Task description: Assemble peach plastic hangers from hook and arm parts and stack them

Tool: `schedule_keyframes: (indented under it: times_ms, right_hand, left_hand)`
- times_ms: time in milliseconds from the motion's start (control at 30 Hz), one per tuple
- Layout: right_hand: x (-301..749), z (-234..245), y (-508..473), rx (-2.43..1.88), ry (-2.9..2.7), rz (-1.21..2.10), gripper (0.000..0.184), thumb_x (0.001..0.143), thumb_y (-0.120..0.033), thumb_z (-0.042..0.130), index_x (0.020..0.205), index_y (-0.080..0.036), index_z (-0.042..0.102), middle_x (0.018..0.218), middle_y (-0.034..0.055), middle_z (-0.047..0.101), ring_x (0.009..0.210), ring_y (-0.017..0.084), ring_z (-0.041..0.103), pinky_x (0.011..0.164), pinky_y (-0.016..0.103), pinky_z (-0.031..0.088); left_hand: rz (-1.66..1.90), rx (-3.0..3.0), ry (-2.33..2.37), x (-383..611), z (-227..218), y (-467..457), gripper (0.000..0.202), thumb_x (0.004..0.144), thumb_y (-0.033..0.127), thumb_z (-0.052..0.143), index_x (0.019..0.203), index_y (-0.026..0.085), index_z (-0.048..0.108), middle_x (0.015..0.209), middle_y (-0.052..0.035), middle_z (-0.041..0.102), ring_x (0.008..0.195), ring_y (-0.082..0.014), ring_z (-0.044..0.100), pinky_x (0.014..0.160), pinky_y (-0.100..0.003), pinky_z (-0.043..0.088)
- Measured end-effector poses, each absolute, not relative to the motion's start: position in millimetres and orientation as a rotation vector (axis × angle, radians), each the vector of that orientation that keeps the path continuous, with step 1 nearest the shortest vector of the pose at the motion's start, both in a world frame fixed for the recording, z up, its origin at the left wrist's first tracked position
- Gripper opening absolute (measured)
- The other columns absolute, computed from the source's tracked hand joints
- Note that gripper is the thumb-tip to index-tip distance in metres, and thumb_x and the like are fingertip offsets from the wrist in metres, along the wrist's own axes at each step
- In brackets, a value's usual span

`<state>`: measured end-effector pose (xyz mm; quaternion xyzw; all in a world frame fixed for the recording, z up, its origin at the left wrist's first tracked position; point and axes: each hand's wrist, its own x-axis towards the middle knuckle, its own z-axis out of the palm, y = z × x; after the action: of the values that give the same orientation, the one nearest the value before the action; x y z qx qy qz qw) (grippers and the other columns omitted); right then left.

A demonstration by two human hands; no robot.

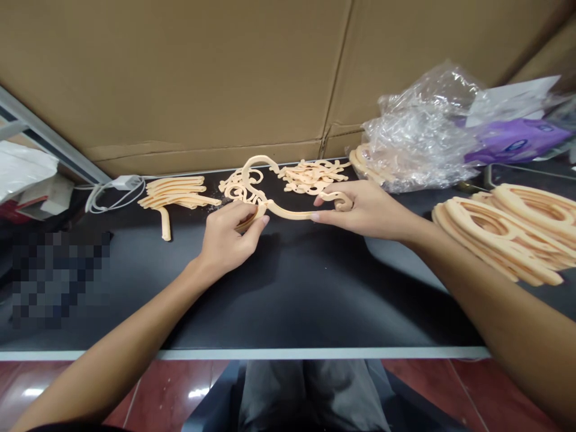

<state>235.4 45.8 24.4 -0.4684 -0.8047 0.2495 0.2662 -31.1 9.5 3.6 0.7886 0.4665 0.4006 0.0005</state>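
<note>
Above the middle of the black table I hold a curved, cream-coloured scroll piece [291,213] between both hands. My left hand [234,231] pinches it at its left joint, where an arched part [258,159] rises behind. On the right, my right hand [360,210] grips the curled end, thumb and fingers closed around it. Behind my hands lie small curly pieces [240,180] and a heap of similar ones [312,175]. Whether the arched part is joined to the held piece, I cannot tell.
Straight cream strips [175,192] lie at the left near a white cable [101,198]. Stacked oval cream frames [499,228] stand at the right. Behind them are clear plastic bags [423,132] and a purple pack [517,139]. Cardboard [202,78] walls off the back.
</note>
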Motion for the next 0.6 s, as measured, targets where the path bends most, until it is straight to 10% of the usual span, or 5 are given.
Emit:
schedule_keyframes:
  times_ms: [300, 600]
  right_hand:
    - [232.4, 26.7, 45.2, -1.271, -1.9, 0.692, 0.045, 0.096, -0.051, 0.044, 0.077, -0.021, 0.07, 0.061, -0.001, 0.045, 0.059, 0.015, 0.041, 0.061, 0.033, 0.03]
    - [234.7, 25.7, 52.0, -1.125, -1.957, 0.688, 0.027, 0.092, -0.036, 0.052, 0.071, -0.021, 0.059, 0.071, 0.0013, 0.051, 0.071, 0.018, 0.048, 0.069, 0.034, 0.036]
  left_hand:
    - [1.295, 2.468, 1.428, -31.6, 2.8, 11.0, 0.02, 0.088, 0.023, 0.064, 0.069, 0.017, 0.059, 0.065, 0.0012, 0.059, 0.061, -0.0109, 0.05, 0.061, -0.025, 0.038]
    - [1.375, 2.403, 1.455, -33.8, 6.4, 13.8, 0.029, 0.088, 0.028, 0.063, 0.063, 0.017, 0.053, 0.059, 0.0034, 0.047, 0.056, -0.0101, 0.041, 0.056, -0.026, 0.034]
